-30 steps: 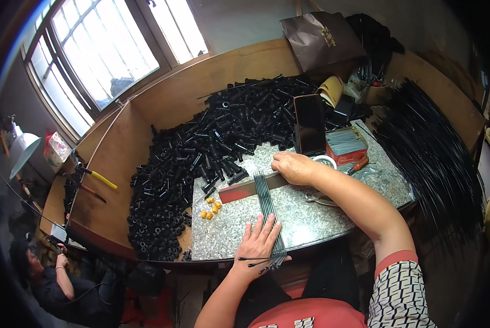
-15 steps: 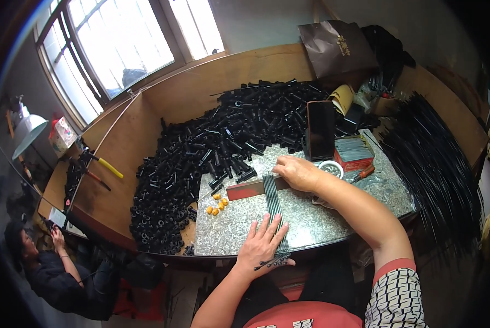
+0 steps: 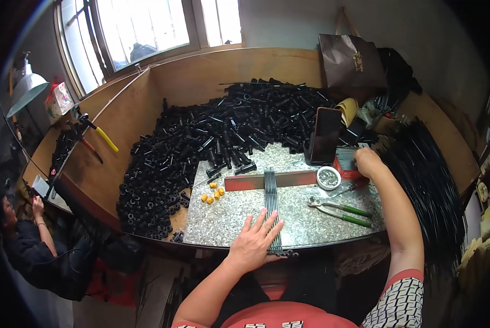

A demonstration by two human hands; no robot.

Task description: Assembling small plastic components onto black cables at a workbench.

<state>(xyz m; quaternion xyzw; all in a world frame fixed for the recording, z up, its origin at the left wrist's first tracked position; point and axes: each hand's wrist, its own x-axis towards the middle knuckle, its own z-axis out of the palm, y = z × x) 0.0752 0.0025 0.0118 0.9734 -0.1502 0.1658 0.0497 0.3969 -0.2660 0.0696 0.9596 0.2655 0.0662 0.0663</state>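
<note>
My left hand (image 3: 256, 240) lies with spread fingers on the near part of a row of thin dark rods (image 3: 270, 188). The rods run side by side across a flat reddish-brown bar (image 3: 242, 182), and small black ends show at their near tips. At the right, my right hand (image 3: 368, 162) is bent over a red box (image 3: 346, 168) of thin grey sticks. Its fingers look drawn together, but the tips are hidden. Green-handled pincers (image 3: 349, 213) and a round white dish (image 3: 328, 177) of small shiny bits sit between my hands.
Several small yellow pieces (image 3: 209, 199) lie left of the rods. A large heap of black tubular parts (image 3: 201, 131) fills the table's back and left. A phone (image 3: 325, 134) stands behind the dish. Long black rods (image 3: 420, 175) pile up at right. Another person (image 3: 34, 240) sits at far left.
My right hand has moved from the bar's right end to the red box, uncovering the pincers and dish. My left hand stays on the rods. The whole view has shifted slightly.
</note>
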